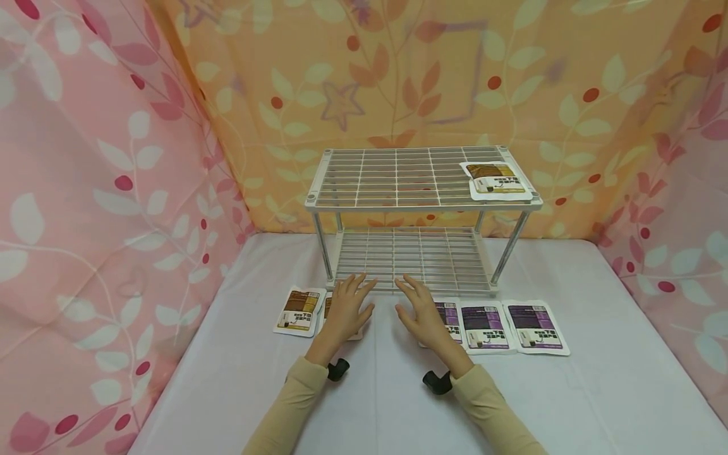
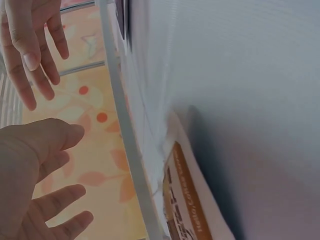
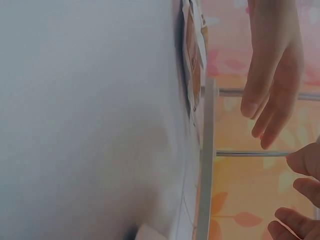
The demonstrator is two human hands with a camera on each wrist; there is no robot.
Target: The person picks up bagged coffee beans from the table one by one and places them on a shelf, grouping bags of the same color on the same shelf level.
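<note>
My left hand [image 1: 344, 313] hovers with fingers spread and nothing in its grasp, partly covering a brown-labelled packet [image 1: 327, 309]. Beside it lies another brown-labelled white packet [image 1: 299, 311]. Facing it, my right hand [image 1: 425, 319] is also held out empty, fingers apart, overlapping the leftmost purple-labelled packet [image 1: 451, 319]. Two more purple-labelled packets, a middle one [image 1: 485, 327] and a right one [image 1: 536, 327], continue that row. In the left wrist view, a brown packet [image 2: 182, 200] lies below the left hand [image 2: 30, 175].
Behind the hands stands a white two-tier wire rack [image 1: 392, 180] on metal posts. One brown-labelled packet [image 1: 495, 181] lies on its upper shelf at the right. The lower shelf [image 1: 409, 259] sits near the white tablecloth [image 1: 381, 404]. Patterned curtains [image 1: 108, 208] enclose the table.
</note>
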